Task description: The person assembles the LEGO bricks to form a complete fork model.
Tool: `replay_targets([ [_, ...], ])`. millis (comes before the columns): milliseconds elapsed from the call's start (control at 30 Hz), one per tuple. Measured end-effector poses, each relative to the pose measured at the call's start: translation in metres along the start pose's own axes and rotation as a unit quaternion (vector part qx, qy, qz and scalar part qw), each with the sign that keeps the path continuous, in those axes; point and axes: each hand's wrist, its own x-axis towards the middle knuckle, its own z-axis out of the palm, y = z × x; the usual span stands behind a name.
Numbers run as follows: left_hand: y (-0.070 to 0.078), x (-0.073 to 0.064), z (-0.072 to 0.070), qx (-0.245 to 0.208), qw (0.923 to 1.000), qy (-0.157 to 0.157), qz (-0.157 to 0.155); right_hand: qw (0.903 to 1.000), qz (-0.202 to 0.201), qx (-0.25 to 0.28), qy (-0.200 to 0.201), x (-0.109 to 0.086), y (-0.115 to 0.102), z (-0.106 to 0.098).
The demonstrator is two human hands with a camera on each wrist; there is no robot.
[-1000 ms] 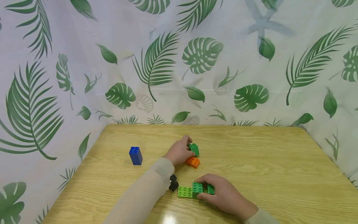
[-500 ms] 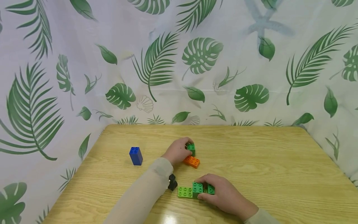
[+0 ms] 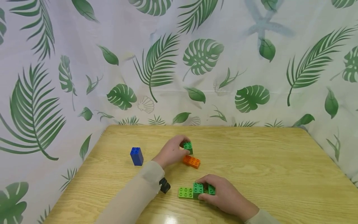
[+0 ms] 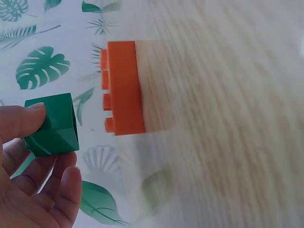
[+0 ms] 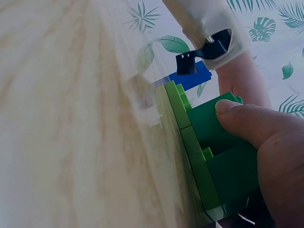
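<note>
In the left wrist view, my left hand (image 3: 172,152) pinches a dark green toy building brick (image 4: 52,124) between thumb and fingers, seemingly off the table. Just in front of that hand lies an orange toy brick (image 3: 191,161), studs up. Near the front, my right hand (image 3: 223,194) grips a green brick (image 3: 198,190) that sits on a low lime-green row (image 3: 185,192). Its thumb presses on that brick's side in the right wrist view; the other fingertips are partly hidden. A second green brick (image 3: 211,189) stands on the same row, partly under the palm.
A tall blue brick (image 3: 136,156) stands upright on the left of the wooden table (image 3: 265,161). A black device (image 3: 164,185) is strapped at the left wrist. A leaf-print curtain (image 3: 167,77) hangs behind the table.
My left hand has shifted leftward with the green brick, baring more of the orange brick. The right hand and its bricks stay in place.
</note>
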Motion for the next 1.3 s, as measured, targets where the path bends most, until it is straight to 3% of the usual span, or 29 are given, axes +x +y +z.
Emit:
replay_targets([
  [167, 0.003, -0.016, -0.005, -0.008, 0.9998, -0.003, 0.020, 1.0000, 0.004, 0.002, 0.001, 0.000, 0.000, 0.001],
  [400, 0.000, -0.041, -0.008, -0.022, 0.9994, -0.013, 0.022, 1.0000, -0.001, -0.002, 0.004, 0.000, 0.002, 0.003],
  [1300, 0.004, -0.101, -0.006, -0.052, 0.9956, -0.077, -0.009, 0.9995, -0.023, -0.011, 0.018, 0.000, 0.005, 0.004],
])
